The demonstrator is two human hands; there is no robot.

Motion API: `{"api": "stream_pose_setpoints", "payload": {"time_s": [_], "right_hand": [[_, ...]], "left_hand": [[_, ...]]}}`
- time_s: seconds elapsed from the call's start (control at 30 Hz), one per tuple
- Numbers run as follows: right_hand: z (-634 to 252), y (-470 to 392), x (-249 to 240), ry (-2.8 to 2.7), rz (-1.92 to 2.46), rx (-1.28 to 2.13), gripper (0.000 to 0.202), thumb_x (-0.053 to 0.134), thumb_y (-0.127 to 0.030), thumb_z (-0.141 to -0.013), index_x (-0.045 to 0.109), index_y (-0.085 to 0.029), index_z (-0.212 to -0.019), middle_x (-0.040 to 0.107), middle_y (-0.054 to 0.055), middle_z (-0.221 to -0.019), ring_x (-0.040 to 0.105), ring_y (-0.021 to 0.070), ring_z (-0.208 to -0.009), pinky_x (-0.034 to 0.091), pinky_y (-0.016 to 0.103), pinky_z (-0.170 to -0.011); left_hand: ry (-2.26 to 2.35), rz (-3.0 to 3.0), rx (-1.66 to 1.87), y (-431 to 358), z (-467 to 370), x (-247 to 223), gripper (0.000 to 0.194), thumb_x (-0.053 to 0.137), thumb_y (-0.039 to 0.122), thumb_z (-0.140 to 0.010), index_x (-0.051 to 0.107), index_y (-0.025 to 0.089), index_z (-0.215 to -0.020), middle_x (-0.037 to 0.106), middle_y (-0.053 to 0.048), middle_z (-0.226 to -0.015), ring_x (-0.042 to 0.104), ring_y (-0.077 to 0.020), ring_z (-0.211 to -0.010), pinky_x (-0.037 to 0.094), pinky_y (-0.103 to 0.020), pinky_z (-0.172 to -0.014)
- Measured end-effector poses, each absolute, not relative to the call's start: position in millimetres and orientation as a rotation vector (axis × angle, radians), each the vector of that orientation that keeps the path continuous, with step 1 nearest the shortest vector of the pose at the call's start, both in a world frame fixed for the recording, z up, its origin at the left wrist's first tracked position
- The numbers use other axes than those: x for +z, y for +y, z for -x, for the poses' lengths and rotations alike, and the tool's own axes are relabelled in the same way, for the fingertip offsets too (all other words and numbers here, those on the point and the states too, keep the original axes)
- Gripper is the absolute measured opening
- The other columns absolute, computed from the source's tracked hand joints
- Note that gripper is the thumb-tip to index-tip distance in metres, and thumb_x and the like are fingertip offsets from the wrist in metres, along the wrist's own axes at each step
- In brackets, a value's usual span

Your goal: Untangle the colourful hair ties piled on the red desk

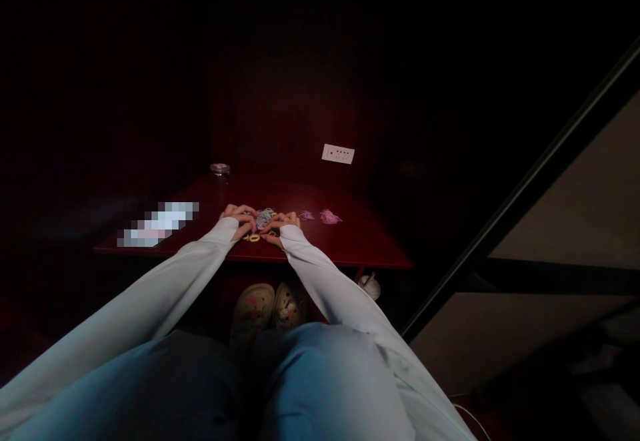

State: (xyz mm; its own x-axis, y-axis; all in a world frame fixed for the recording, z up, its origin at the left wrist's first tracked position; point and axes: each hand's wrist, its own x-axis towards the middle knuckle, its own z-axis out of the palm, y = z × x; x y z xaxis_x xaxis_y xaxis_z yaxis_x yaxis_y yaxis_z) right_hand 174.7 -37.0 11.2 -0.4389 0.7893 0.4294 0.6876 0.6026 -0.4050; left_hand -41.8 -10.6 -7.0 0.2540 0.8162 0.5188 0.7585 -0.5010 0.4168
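A loose pile of multicoloured small elastic bands (265, 218), mostly pale blue, green and yellow, lies on the dark red table between my two hands. My left hand (241, 218) is at the pile's left edge, its fingers curved and apart. On the opposite side my right hand (283, 222) reaches over the pile's edge, with thumb and fingers spread. Whether a single band sits at either hand's fingertips is too small to make out. A yellow band (255, 237) lies nearer the table's front edge. Right of my right hand are a small purple heap of bands (307, 215) and a larger pink heap of bands (330, 217).
A clear lidded jar (220, 173) stands at the back left of the table (320, 251). A blurred-out pale object (159, 225) lies on the left. A white power socket (338, 154) is on the back wall. Below, a whitish round object (370, 286) shows beside my right sleeve.
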Motion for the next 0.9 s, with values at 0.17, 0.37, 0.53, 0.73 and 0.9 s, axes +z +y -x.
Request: {"api": "stream_pose_setpoints", "payload": {"time_s": [0.17,0.37,0.53,0.73,0.9], "right_hand": [[-169,-36,18,-2.29,1.218,0.157,0.012,0.074,-0.037,-0.092,0.081,-0.028,-0.093,0.071,0.002,-0.115,0.04,0.0235,-0.112,0.028,0.037,-0.097],[-169,-38,20,-2.26,1.228,0.123,0.019,0.066,-0.04,-0.097,0.08,-0.027,-0.097,0.07,0.004,-0.116,0.039,0.0239,-0.113,0.029,0.038,-0.096],[-169,-41,20,-2.231,1.274,0.135,0.02,0.068,-0.045,-0.095,0.081,-0.03,-0.099,0.07,0.003,-0.114,0.039,0.0235,-0.112,0.029,0.037,-0.096],[-170,-42,21,-2.247,1.241,0.155,0.028,0.07,-0.058,-0.089,0.083,-0.036,-0.102,0.068,0.002,-0.117,0.039,0.0233,-0.11,0.029,0.037,-0.096],[-169,-37,24,-2.305,1.233,0.095,0.017,0.073,-0.047,-0.091,0.083,-0.035,-0.096,0.071,0.001,-0.118,0.04,0.0252,-0.112,0.028,0.038,-0.097]], "left_hand": [[1.577,-2.421,1.111,-13,40,-6,0.019,0.063,0.024,-0.081,0.073,0.026,-0.065,0.073,-0.001,-0.111,0.05,-0.0279,-0.104,0.036,-0.049,-0.103],[1.546,-2.451,1.163,-9,44,-14,0.013,0.063,0.03,-0.083,0.076,0.029,-0.085,0.072,0.001,-0.117,0.05,-0.0262,-0.106,0.036,-0.045,-0.101],[1.514,-2.478,1.086,-1,52,-16,0.018,0.066,0.033,-0.081,0.077,0.03,-0.094,0.071,-0.001,-0.119,0.051,-0.0274,-0.107,0.037,-0.045,-0.099],[1.53,-2.458,1.104,-8,48,-9,0.012,0.066,0.03,-0.082,0.077,0.029,-0.086,0.072,0.0,-0.116,0.049,-0.0273,-0.104,0.038,-0.044,-0.096],[1.583,-2.425,1.143,-14,39,-9,0.009,0.067,0.025,-0.08,0.076,0.027,-0.081,0.073,-0.001,-0.113,0.049,-0.0268,-0.103,0.039,-0.044,-0.096]]}}
